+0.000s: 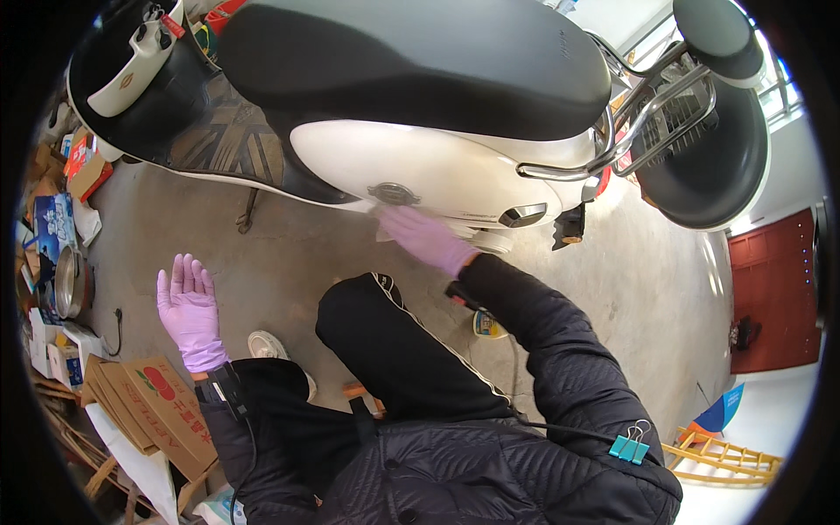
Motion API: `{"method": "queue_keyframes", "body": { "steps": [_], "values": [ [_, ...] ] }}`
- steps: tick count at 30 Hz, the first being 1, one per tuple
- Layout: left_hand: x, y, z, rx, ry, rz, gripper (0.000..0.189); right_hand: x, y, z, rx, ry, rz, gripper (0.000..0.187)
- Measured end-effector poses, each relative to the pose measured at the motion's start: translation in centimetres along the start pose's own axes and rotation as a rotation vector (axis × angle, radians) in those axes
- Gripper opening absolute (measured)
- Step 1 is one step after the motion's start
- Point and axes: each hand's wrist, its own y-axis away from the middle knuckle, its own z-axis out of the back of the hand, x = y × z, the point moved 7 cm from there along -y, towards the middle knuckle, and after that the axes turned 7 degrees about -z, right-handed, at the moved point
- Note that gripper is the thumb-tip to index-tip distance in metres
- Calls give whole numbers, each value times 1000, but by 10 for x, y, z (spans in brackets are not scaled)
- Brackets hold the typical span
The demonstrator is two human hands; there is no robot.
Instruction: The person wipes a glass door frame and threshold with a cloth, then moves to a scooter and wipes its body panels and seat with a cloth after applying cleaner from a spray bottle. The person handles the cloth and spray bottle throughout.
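Observation:
My right hand (426, 237), in a thin purple glove, reaches to the lower edge of the white side panel (433, 157) of a motor scooter, just below its oval badge (394, 193). The fingers lie flat and blurred over a pale cloth (384, 231), of which only an edge shows. My left hand (189, 315), gloved the same way, is raised over the floor with its palm up and fingers extended, holding nothing. The scooter's black seat (420, 59) spans the top of the view. Its ribbed footboard (230, 141) is at the left.
A kickstand (247, 211) stands out below the footboard. A spray bottle (489, 325) is partly hidden by my right sleeve. Cardboard boxes (154, 407) and a metal pot (69, 282) line the left side. Chrome rear rails (656, 111) and a yellow ladder (722, 456) are on the right.

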Motion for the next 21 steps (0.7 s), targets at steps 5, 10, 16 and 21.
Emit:
{"method": "queue_keyframes", "body": {
  "steps": [5,10,16,21],
  "values": [
    [4,2,-15,120,65,35,43,-55,82,96,-422,198,-133,55],
    [9,3,-29,238,58,68,44,-70,67,119,-682,144,-409,49],
    [10,0,0,-7,-21,11,41,8,-86,111,-546,-53,-233,44],
    [-5,4,21,-219,-91,-105,39,30,-131,101,-379,84,-131,46]
  ]
}}
